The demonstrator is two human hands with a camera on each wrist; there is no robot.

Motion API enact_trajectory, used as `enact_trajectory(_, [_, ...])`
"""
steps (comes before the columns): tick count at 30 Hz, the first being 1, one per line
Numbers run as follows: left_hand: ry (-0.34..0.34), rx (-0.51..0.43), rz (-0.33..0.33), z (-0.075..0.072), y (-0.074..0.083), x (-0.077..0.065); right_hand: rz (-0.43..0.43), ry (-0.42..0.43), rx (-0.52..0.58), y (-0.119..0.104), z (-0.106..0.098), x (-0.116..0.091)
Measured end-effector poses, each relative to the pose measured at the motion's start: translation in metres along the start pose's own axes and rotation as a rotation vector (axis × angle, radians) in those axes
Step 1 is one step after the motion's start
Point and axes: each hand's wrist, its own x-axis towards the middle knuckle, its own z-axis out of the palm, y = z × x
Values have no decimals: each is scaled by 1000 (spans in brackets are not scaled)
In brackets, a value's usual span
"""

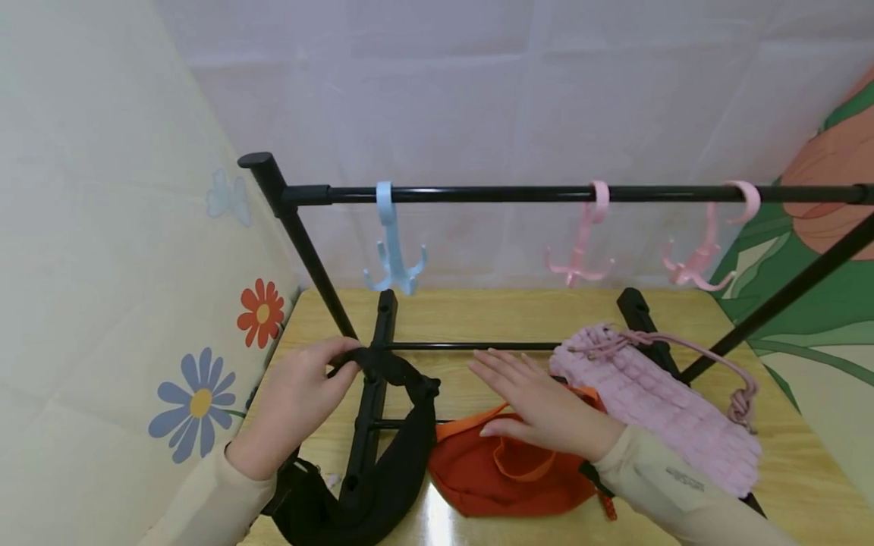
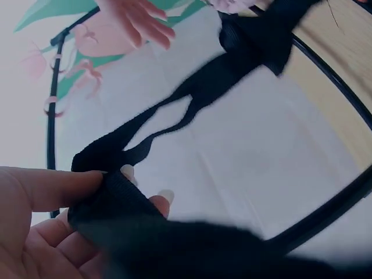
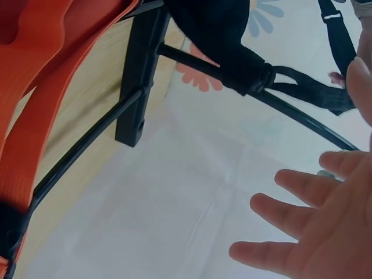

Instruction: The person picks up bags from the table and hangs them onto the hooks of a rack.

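— Pale sleeves [image 1: 212, 497] nearest the camera, entering lower left and lower right. Remaining items, by size?

— Backdrop [image 1: 444, 98], pale; printed flowers [image 1: 199, 402] on its left part. Below it, wooden table [image 1: 492, 312]. Standing on that, black rack [image 1: 478, 195], top bar running across the head view.

— Bags?

— Pink quilted bag [image 1: 655, 402] at right, lying across the rack's right foot [image 1: 638, 303], knotted cord [image 1: 740, 406] at its upper end. Orange-red bag [image 1: 471, 485] at centre front. Black bag [image 1: 403, 470] just left of that, by the rack's left foot [image 1: 372, 402]; contact with the foot unclear, black against black.

— Hands?

— Left hand [image 1: 303, 394]: thumb and fingers pinched on the black bag's strap [image 2: 224, 75], raised in a loop. Right hand [image 1: 532, 402]: fingers extended and apart, above the orange-red bag. Whether it touches, cannot tell.

— Smallest?

— Blue hook [image 1: 392, 250] and two pink hooks [image 1: 696, 262], all hanging from the top bar.
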Motion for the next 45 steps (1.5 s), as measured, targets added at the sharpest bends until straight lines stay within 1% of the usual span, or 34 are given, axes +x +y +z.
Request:
enact_trajectory(5, [35,29,92,-4,11,-1,-4,34,42,-5,0,6])
enact_trajectory(9, [47,35,141,-6,18,-1,-21,70,73,-12,-2,13])
enact_trajectory(13, [59,20,175,-7,22,2,-45,75,106,-19,-5,22])
enact_trajectory(18, [66,-11,192,-9,27,5,-80,101,135,-24,-7,29])
enact_trajectory(22, [77,-19,212,-9,29,6,-78,111,162,-28,-11,34])
enact_trajectory(25, [92,-14,250,-9,29,7,-48,104,228,-30,-14,41])
enact_trajectory(30, [119,-11,346,-7,29,10,30,95,379,-34,-17,56])
enact_trajectory(32, [128,-13,373,-6,28,11,48,101,436,-34,-16,61])
enact_trajectory(34, [136,-18,392,-6,28,12,47,116,487,-34,-14,65])
enact_trajectory(37, [150,-27,413,-6,28,13,19,146,556,-34,-12,70])
enact_trajectory(39, [160,-34,424,-6,28,13,-3,173,579,-34,-11,72])
enact_trajectory(42, [165,-37,425,-7,29,13,-18,224,590,-34,-11,72])
enact_trajectory(45, [153,-34,408,-7,30,12,-21,291,581,-34,-12,71])
